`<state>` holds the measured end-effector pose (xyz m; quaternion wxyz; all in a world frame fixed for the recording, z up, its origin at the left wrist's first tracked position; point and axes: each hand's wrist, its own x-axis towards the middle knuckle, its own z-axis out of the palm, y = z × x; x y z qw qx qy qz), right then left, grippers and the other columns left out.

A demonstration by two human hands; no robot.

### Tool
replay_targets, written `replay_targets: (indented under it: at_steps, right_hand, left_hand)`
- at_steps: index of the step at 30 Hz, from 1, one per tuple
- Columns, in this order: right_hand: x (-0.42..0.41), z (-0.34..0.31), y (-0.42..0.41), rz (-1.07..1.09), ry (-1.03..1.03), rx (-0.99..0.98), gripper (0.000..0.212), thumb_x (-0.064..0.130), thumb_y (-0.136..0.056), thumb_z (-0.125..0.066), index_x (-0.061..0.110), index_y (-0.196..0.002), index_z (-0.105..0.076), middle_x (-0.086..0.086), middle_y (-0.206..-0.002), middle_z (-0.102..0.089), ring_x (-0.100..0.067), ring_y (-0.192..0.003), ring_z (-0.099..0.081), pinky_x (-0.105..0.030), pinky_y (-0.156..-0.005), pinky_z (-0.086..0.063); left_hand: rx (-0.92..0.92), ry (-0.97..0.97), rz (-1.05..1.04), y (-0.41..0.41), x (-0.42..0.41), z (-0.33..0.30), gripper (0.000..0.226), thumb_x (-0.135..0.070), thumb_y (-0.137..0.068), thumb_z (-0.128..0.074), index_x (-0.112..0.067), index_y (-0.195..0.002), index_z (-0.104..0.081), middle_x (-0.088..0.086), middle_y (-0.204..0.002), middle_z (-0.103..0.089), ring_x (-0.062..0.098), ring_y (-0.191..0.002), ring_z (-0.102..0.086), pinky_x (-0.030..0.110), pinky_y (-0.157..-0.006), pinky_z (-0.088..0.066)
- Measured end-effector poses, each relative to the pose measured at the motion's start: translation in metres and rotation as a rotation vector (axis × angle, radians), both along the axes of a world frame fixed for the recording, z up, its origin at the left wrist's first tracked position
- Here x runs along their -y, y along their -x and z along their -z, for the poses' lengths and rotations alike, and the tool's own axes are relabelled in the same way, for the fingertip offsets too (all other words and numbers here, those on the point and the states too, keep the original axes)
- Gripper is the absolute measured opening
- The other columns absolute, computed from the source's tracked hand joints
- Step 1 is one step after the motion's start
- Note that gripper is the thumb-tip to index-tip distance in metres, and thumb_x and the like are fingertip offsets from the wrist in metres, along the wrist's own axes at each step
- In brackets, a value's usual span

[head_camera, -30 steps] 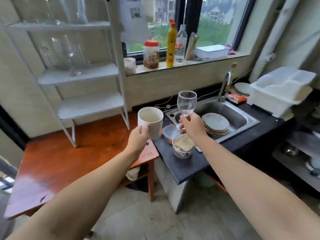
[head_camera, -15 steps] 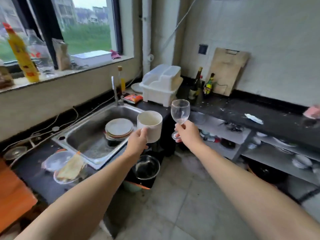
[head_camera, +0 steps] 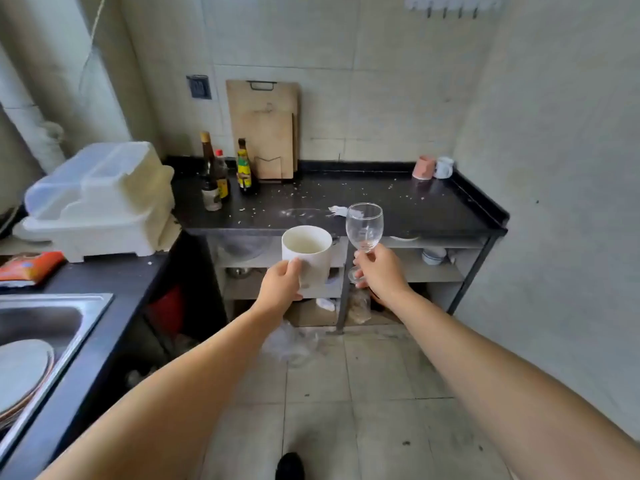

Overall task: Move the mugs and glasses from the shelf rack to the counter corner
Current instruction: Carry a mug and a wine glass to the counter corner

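My left hand [head_camera: 278,284] grips a white mug [head_camera: 307,254] by its side, held upright in front of the black counter [head_camera: 398,206]. My right hand [head_camera: 381,271] holds a clear wine glass [head_camera: 364,225] by its stem, bowl up, just right of the mug. Both are in the air, short of the counter's front edge. In the counter's far right corner stand a pink mug [head_camera: 423,167] and a small white mug [head_camera: 443,167], side by side. The shelf rack is out of view.
A wooden cutting board [head_camera: 265,128] leans on the wall beside several sauce bottles [head_camera: 221,174]. A white plastic dish drainer [head_camera: 100,199] sits at left, a steel sink [head_camera: 45,327] with plates at lower left. Shelves under the counter hold bowls. Crumbs dot the counter.
The view has swung right from the shelf rack and window past the sink to the far counter. Both hands kept hold of the mug and the wine glass and carried them along.
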<state>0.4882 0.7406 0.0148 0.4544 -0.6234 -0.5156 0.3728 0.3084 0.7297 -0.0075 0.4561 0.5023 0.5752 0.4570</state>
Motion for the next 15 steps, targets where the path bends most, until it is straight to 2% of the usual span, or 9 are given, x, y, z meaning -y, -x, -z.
replay_targets:
  at_steps: [5, 10, 13, 15]
  right_hand:
    - [-0.084, 0.004, -0.048, 0.148, -0.013, -0.002, 0.008, 0.013, -0.094, -0.049, 0.01, -0.09, -0.055, -0.004, -0.078, -0.059, -0.012, -0.051, -0.055, -0.024, -0.044, -0.053]
    - [-0.156, -0.001, -0.084, 0.251, 0.015, -0.006, 0.009, 0.012, -0.095, -0.049, 0.01, -0.087, -0.055, -0.007, -0.083, -0.059, -0.013, -0.054, -0.055, -0.023, -0.043, -0.053]
    - [-0.188, 0.0, -0.106, 0.312, 0.045, 0.005, 0.008, 0.012, -0.095, -0.049, 0.007, -0.093, -0.056, -0.008, -0.085, -0.06, -0.015, -0.057, -0.055, -0.031, -0.051, -0.056]
    - [-0.219, 0.003, -0.129, 0.347, 0.06, -0.005, 0.01, 0.011, -0.095, -0.049, 0.006, -0.095, -0.057, -0.009, -0.089, -0.06, -0.015, -0.057, -0.056, -0.029, -0.051, -0.056]
  left_hand:
    - [-0.048, -0.021, 0.155, -0.049, -0.103, 0.003, 0.031, -0.029, -0.098, -0.037, -0.016, -0.075, -0.054, 0.001, -0.07, -0.046, 0.011, -0.061, -0.048, 0.019, -0.053, -0.048]
    - [-0.025, 0.025, 0.245, -0.087, -0.198, -0.009, 0.031, -0.03, -0.098, -0.036, -0.009, -0.084, -0.054, 0.002, -0.068, -0.041, 0.018, -0.061, -0.041, 0.035, -0.066, -0.045]
    - [-0.02, 0.016, 0.273, -0.108, -0.243, -0.012, 0.03, -0.029, -0.097, -0.036, -0.009, -0.081, -0.053, 0.001, -0.065, -0.04, 0.016, -0.058, -0.042, 0.036, -0.067, -0.044]
    - [-0.016, 0.027, 0.297, -0.13, -0.282, -0.009, 0.031, -0.029, -0.097, -0.036, -0.01, -0.08, -0.053, 0.001, -0.067, -0.042, 0.015, -0.06, -0.043, 0.033, -0.064, -0.046]
